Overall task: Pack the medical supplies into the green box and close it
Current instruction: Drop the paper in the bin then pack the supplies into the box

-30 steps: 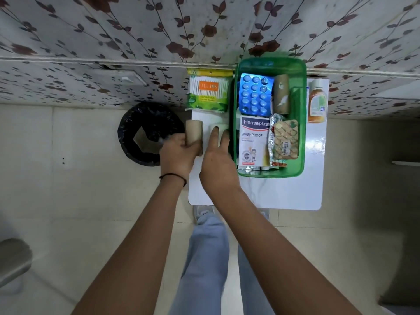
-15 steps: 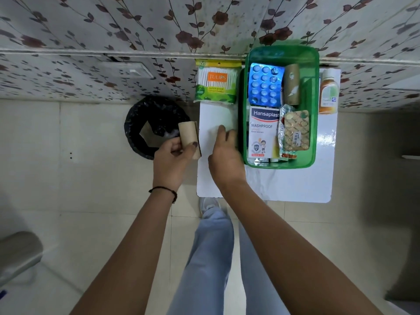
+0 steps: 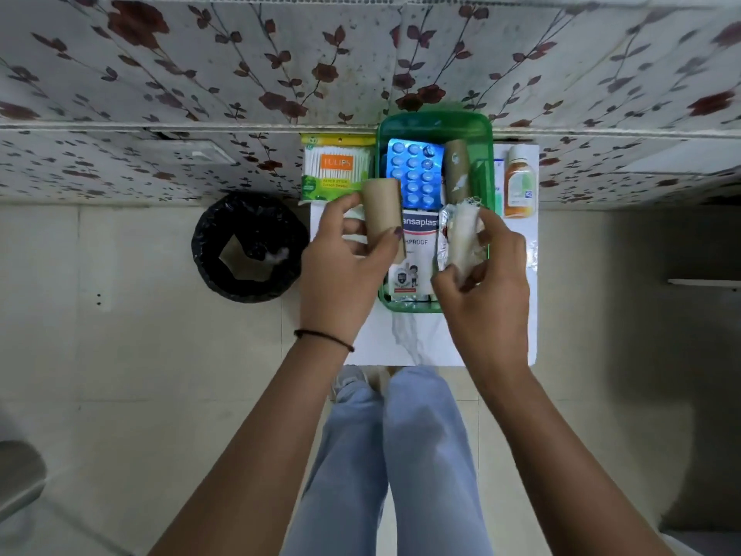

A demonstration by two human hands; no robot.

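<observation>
My left hand (image 3: 345,266) grips a brown cardboard roll (image 3: 383,216); my right hand (image 3: 487,282) is closed around a white gauze roll (image 3: 461,234). Both hover over the near half of the open green box (image 3: 435,124) on the table (image 3: 405,339). Beyond my left hand lies a cotton swab pack (image 3: 335,166); beyond my right stands an orange bottle (image 3: 520,182).

Open green box (image 3: 435,124) (blister pack (image 3: 415,174), plaster carton (image 3: 417,234) inside) on table.
</observation>
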